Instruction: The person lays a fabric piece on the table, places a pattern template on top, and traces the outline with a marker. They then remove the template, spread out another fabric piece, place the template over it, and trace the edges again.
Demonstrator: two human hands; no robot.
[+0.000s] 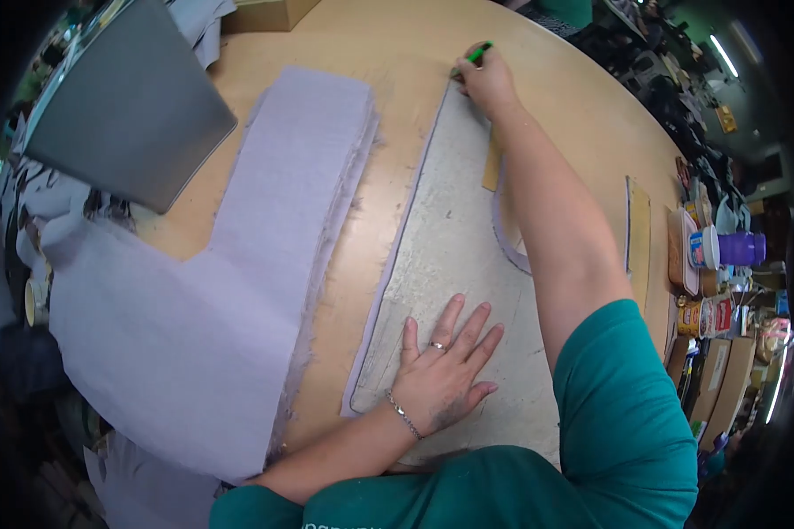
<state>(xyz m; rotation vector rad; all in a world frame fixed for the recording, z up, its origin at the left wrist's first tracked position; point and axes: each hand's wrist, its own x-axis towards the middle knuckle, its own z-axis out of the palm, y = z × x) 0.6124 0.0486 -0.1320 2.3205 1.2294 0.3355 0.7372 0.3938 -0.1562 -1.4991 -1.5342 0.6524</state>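
Observation:
My left hand lies flat, fingers spread, on the lower part of a pale grey pattern board. A ring and a bracelet are on it. At the board's far narrow end, my right hand is closed around a green pen, whose tip is near the board's corner. Lavender fabric shows as a thin edge under the board, along its left side and inner curve. My right forearm hides part of the board's right side. To the left lies a layered stack of lavender fabric with frayed edges.
A dark grey panel stands over the table's left side. A cardboard box is at the far edge. A tan strip lies at the right, near containers, including a purple jar. More cloth hangs at the left.

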